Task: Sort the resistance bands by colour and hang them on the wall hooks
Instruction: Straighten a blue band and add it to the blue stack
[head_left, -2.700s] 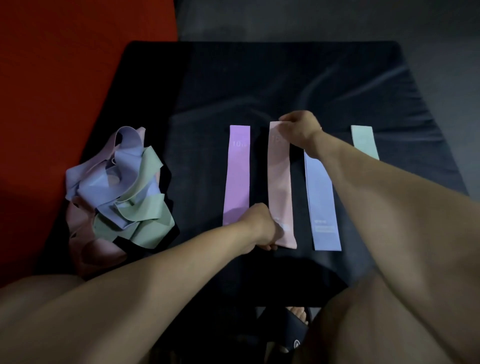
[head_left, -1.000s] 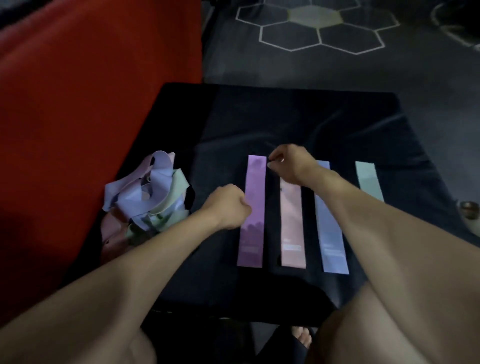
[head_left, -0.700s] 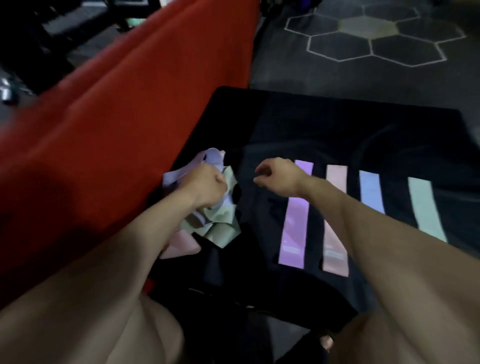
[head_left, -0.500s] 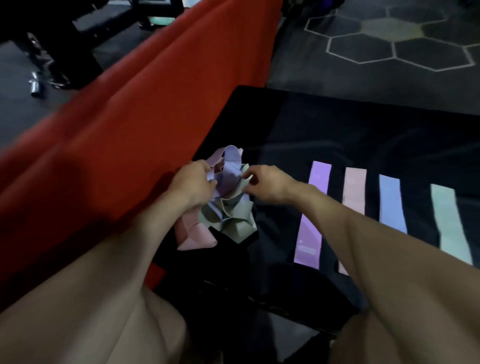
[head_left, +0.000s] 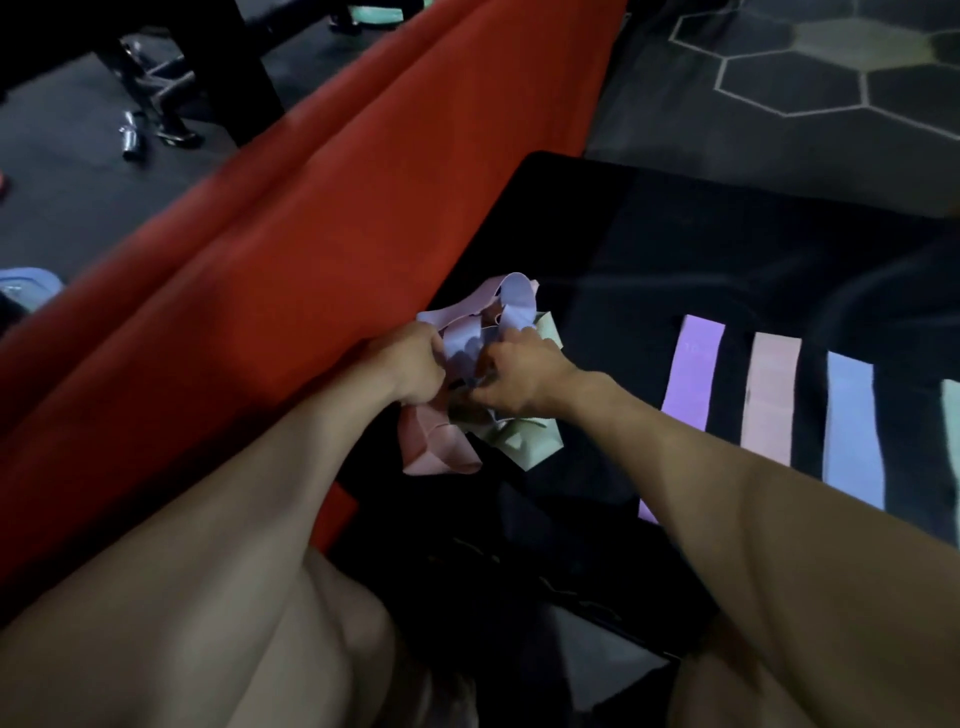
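A tangled pile of resistance bands (head_left: 514, 306) in lavender, pink and pale green lies at the left edge of the black cloth (head_left: 727, 249). My left hand (head_left: 410, 366) grips the pile's left side, fingers curled into the bands. My right hand (head_left: 519, 376) pinches into the pile from the right. To the right, flat strips lie side by side: a purple band (head_left: 691, 371), a pink band (head_left: 769, 397), a blue band (head_left: 852, 428) and a pale green band (head_left: 951, 421) cut by the frame edge. My right forearm hides their near ends.
A red padded mat (head_left: 311, 218) runs diagonally along the cloth's left side. Dark gym floor with hexagon markings (head_left: 831, 62) lies beyond. Metal equipment (head_left: 150, 130) sits on the floor at far left. My knees fill the bottom of the view.
Both hands left the laid-out strips and moved left onto the tangled pile, closing into it. My view swung left, so the flat strips now sit at the right.
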